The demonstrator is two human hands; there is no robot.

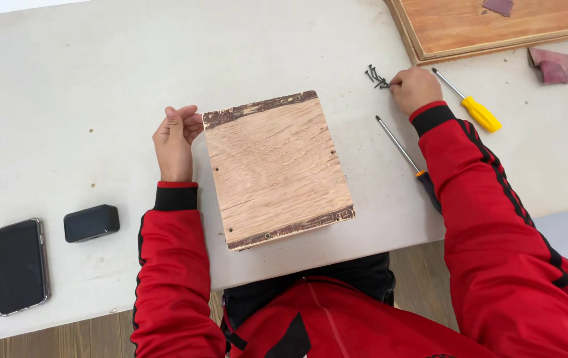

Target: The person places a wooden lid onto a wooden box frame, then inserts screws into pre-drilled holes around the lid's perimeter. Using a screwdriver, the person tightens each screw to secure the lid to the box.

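Note:
A wooden box [276, 169] with a pale plywood top and small screw holes lies on the white table [85, 79] in front of me. My left hand [175, 140] rests against its left side, fingers curled, holding nothing that I can see. My right hand [415, 87] reaches to the far right and pinches at a small pile of dark screws [376, 76]. Whether a screw is between the fingertips is hidden. Both arms wear red sleeves with black cuffs.
A long screwdriver [404, 154] lies right of the box, partly under my right forearm. A yellow-handled screwdriver [471, 105] lies beyond it. A wooden panel [496, 23] and sandpaper pieces [554, 65] sit at top right. A phone [20, 265] and small black box [92, 222] lie at left.

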